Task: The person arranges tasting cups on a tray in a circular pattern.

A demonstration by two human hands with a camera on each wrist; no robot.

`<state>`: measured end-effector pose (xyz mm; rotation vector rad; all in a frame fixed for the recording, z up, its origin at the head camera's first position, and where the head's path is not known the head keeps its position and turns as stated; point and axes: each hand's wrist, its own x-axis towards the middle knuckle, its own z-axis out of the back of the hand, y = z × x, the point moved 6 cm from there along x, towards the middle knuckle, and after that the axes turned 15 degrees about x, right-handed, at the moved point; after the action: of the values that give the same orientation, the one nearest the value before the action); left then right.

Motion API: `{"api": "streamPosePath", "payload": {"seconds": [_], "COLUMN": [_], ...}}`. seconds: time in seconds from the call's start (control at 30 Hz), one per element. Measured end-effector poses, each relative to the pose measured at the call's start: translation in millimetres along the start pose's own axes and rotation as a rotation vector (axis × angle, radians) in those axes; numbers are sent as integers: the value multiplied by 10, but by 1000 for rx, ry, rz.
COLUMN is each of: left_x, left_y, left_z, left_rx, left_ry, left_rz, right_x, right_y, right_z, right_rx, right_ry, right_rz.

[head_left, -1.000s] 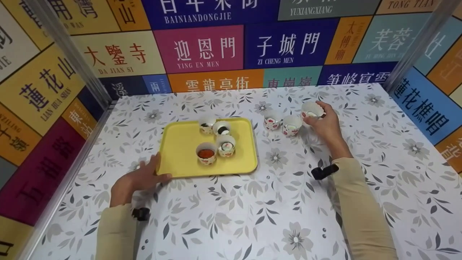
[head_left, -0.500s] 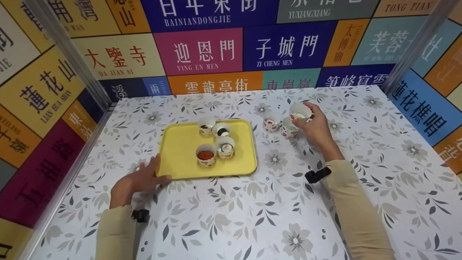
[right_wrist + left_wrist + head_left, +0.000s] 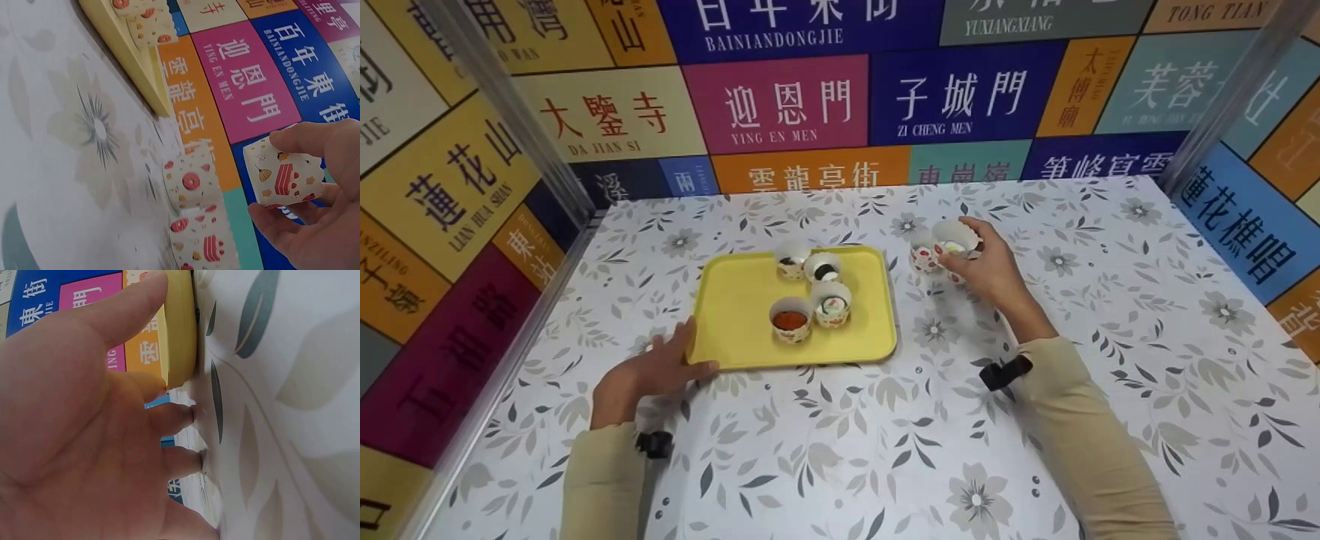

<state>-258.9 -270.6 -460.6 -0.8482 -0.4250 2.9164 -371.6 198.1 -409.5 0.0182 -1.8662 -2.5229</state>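
Note:
My right hand (image 3: 994, 271) grips a printed paper cup (image 3: 958, 233) between thumb and fingers, raised above the table to the right of the tray. The held cup's side shows a red-and-white cake print in the right wrist view. Below it stand two similar cups: one paper cup (image 3: 922, 259) shows on the left, the other (image 3: 205, 242) is mostly hidden in the head view. At the yellow tray's (image 3: 735, 300) front left corner rests my left hand (image 3: 656, 366), its thumb along the front rim and its fingers by the left side.
Several paper cups stand on the tray's right half. One cup (image 3: 791, 324) has orange-red contents, another (image 3: 832, 306) a sushi-like roll. A floral cloth (image 3: 840, 450) covers the table; panels with Chinese lettering (image 3: 780, 101) wall it at the back and sides.
My right hand has carried the paper cup to the left, over the two cups on the table. The left hand and the tray have stayed in place.

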Motion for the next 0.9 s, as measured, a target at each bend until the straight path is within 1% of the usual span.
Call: {"api": "streamPosePath", "payload": {"seconds": [0.13, 0.3, 0.43, 0.7, 0.9], "left_x": [-4, 7, 19, 7, 10], "left_y": [7, 22, 16, 4, 8], "left_z": [-6, -12, -5, 2, 0], "left_rx": [-5, -8, -12, -16, -15], "left_ry": [-2, -1, -2, 7, 9], "left_rz": [-11, 1, 8, 30, 26], "right_x": [-17, -40, -53, -75, -81], "right_y": [54, 175, 248, 458, 597], "right_z": [-160, -380, -517, -793, -1055], "right_rx": [-4, -11, -34, -88, -141], "right_ry": [38, 99, 122, 184, 246], "right_rz": [-1, 15, 33, 128, 156]}}
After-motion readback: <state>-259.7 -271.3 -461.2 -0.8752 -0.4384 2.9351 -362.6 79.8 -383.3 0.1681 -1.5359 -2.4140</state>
